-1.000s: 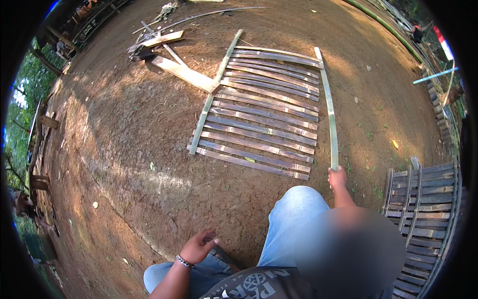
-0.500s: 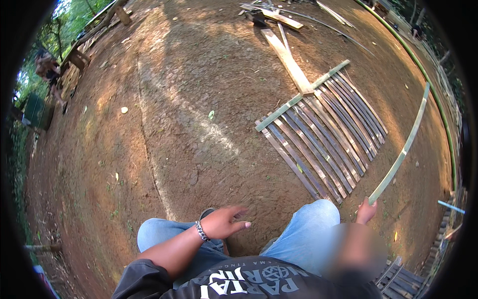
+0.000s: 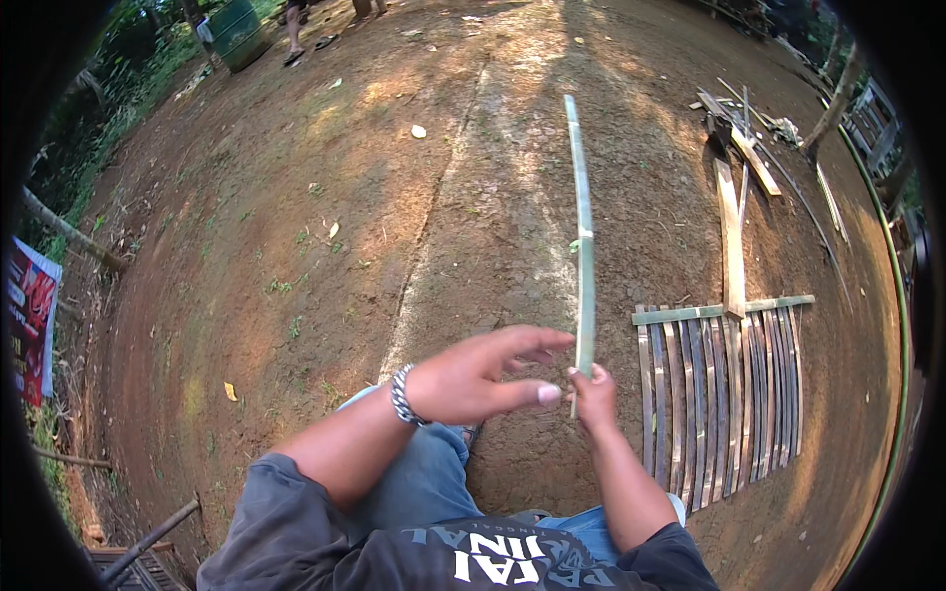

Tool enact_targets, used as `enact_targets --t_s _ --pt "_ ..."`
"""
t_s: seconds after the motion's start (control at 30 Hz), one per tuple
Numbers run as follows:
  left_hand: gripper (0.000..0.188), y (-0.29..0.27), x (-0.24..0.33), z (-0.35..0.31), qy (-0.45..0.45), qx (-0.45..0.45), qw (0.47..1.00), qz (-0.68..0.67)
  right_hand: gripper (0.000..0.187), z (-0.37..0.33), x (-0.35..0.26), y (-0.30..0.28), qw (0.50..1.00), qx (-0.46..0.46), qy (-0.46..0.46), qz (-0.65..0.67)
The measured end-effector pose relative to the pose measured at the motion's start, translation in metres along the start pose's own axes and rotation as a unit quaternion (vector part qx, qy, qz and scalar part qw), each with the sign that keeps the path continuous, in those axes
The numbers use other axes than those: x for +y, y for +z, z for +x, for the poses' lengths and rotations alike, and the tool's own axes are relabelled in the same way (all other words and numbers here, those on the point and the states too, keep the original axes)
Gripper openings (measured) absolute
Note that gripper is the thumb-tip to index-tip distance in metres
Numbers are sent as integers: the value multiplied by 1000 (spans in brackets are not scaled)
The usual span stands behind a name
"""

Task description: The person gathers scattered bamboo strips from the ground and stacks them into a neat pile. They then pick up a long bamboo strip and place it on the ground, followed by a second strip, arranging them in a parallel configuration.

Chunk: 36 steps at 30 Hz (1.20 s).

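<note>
Contact unclear: L fingers (image 3: pixel 532 341) w/ strip (image 3: pixel 585 271)

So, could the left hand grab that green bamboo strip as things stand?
Probably yes: the left hand is open beside the bamboo strip, nothing visible between, and the right hand grips only its near end.

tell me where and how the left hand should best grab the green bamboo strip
Probably grip the green bamboo strip just beyond the right hand, coming from the left and closing across its narrow width. It is long and slender, held near its closer end with the rest free; the open left hand is on that side.
</note>
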<state>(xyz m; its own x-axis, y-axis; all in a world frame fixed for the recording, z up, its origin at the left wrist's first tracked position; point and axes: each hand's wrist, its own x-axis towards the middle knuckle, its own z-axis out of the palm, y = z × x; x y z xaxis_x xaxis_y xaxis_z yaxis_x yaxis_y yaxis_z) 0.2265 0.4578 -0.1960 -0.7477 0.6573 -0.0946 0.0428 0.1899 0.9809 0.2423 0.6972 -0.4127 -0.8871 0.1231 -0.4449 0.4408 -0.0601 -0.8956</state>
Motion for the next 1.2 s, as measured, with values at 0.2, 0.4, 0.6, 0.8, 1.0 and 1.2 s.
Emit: enact_targets --t_s 0.2,0.4,0.6,0.8,1.0,1.2 --pt "71 -90 -130 -46 -215 105 964 114 35 -18 16 131 989 -111 -6 -98" --pt "53 -57 -263 -12 -200 438 861 -166 64 -23 56 205 934 -292 -176 -103" --pt "38 -70 -355 -108 -373 559 725 151 75 -22 86 126 850 -386 -27 -356" --pt "36 -29 -411 -204 -422 575 673 195 74 -39 92 -45 790 -219 119 -560" --pt "36 -57 -392 -182 -428 575 672 187 74 -25 132 -159 678 -157 191 -692" --pt "38 -142 -400 -153 -342 598 696 205 71 -17 111 -63 758 -184 164 -604"
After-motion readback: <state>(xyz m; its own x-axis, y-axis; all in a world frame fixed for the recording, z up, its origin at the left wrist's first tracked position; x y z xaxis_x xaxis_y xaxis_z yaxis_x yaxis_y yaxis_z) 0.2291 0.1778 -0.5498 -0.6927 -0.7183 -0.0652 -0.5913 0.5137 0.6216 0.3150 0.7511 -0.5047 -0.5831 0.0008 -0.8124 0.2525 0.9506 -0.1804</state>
